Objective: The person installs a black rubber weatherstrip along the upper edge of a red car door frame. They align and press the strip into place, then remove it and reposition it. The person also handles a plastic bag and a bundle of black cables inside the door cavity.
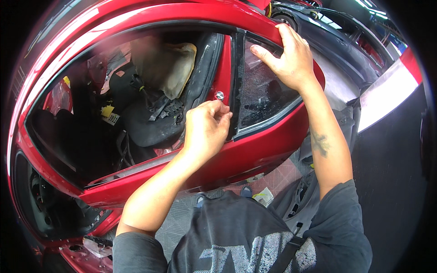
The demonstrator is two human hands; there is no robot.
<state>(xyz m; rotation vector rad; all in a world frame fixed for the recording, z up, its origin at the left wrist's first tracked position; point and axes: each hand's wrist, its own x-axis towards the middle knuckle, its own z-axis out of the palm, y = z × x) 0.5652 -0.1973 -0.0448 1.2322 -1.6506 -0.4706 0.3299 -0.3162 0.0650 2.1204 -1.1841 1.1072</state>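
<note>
A red car door [255, 157] stands in front of me, with a black window frame and a small rear quarter glass [259, 98]. My left hand [207, 127] is closed, thumb and fingertips pinched together beside the black divider strip [236, 77]. Whatever those fingers hold, if anything, is too small or hidden to name. Just above them a small round metal part [219, 95] shows on the red pillar. Over the upper rear corner of the door lies my right hand [293, 59], fingers stretched across the frame, thumb spread over the quarter glass.
Through the window opening show a dark car seat [141, 113] and a dirty pale panel [175, 68] in the cabin. A dark car [337, 41] is parked at the back right. Dark trim [298, 200] lies low at my right, above a tiled floor [182, 227].
</note>
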